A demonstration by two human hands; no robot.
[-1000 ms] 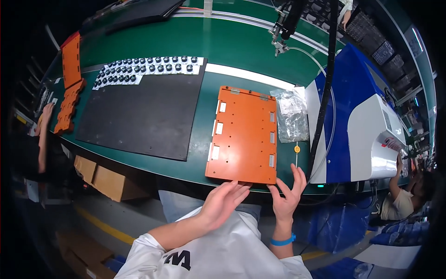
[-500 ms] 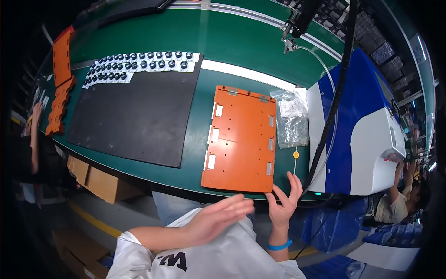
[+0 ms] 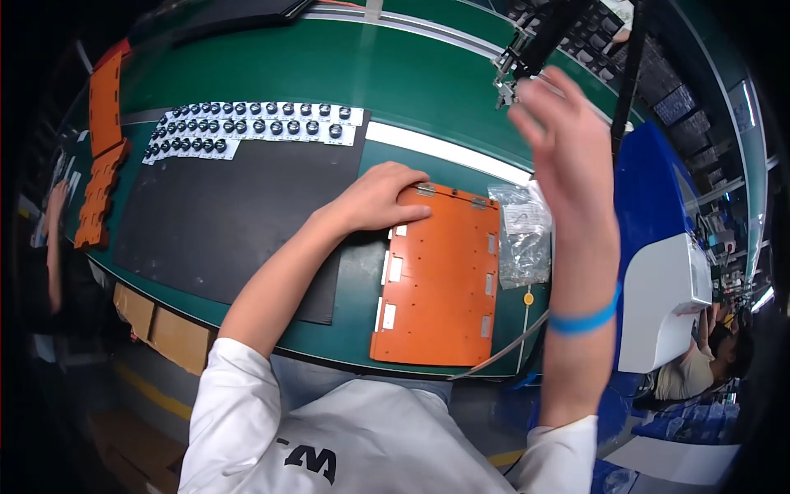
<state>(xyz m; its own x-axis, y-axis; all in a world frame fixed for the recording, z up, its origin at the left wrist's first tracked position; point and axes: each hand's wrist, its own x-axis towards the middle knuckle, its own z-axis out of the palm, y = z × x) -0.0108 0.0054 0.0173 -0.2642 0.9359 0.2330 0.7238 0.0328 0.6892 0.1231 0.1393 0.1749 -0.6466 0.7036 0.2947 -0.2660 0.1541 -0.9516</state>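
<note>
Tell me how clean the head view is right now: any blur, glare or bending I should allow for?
Head view: the raised right hand is motion-blurred; the left hand on the orange plate is sharp. Light is even, with mild glare on the clear bag. Fisheye bends the green table edges, and the corners go black.

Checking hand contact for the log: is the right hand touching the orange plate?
No; the right hand is raised in the air above the bench, while only the left hand rests on the orange plate.

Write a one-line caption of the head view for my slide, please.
Left hand rests on an orange plate on the green table; right hand is raised toward a hanging tool.
</note>
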